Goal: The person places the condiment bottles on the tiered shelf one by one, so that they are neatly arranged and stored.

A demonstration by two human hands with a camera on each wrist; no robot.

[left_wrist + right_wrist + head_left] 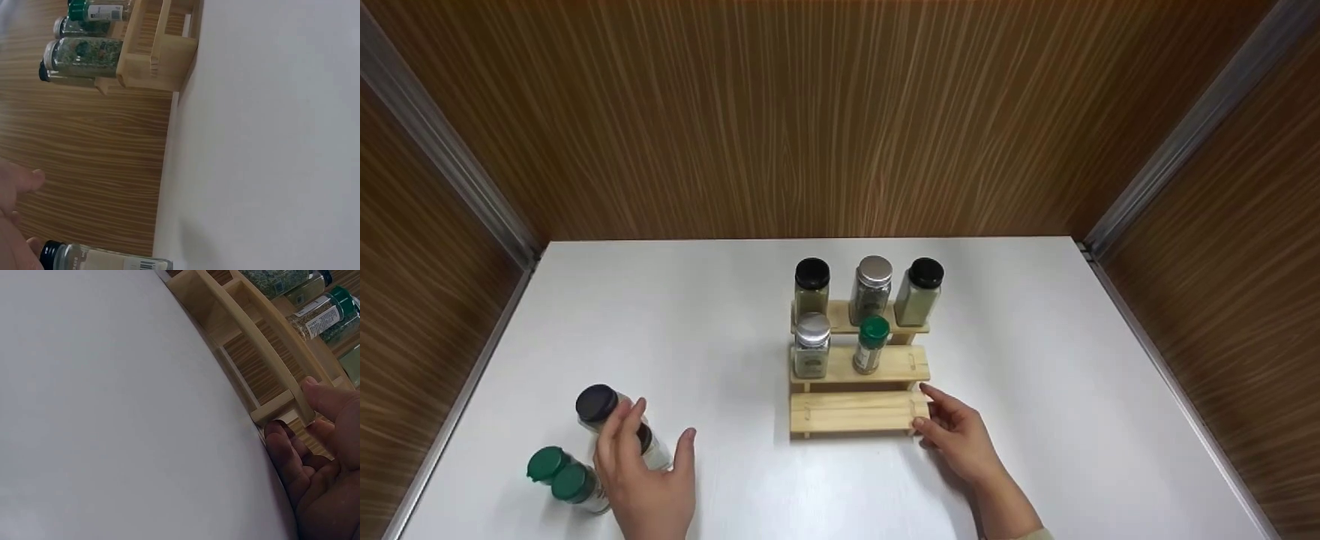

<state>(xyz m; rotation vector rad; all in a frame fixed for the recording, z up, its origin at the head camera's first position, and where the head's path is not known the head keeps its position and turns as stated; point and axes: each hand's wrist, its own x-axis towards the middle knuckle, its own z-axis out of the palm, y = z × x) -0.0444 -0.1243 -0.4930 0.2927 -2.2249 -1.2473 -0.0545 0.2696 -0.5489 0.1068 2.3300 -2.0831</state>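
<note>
A three-step wooden spice rack (pixel 859 412) stands on the white table. My right hand (pixel 960 439) holds the right end of its lowest step, thumb on the front edge and fingers by the side. At the left, my left hand (pixel 645 480) reaches over a group of spice jars, fingers spread and thumb apart. Beneath those fingers is a jar with a black cap (pixel 645 437), partly hidden. Another dark-capped jar (pixel 597 403) stands just behind it. Two green-capped jars (pixel 574 484) are left of the hand. In the left wrist view, a black-capped jar (pixel 112 258) appears near the fingers.
Black- and silver-capped jars (pixel 873 289) stand on the rack's top step. Its middle step bears a silver-capped jar (pixel 812 349) and a green-capped jar (pixel 871 345). Wood-grain panels (pixel 810 120) enclose the table (pixel 720 315) at the back and sides.
</note>
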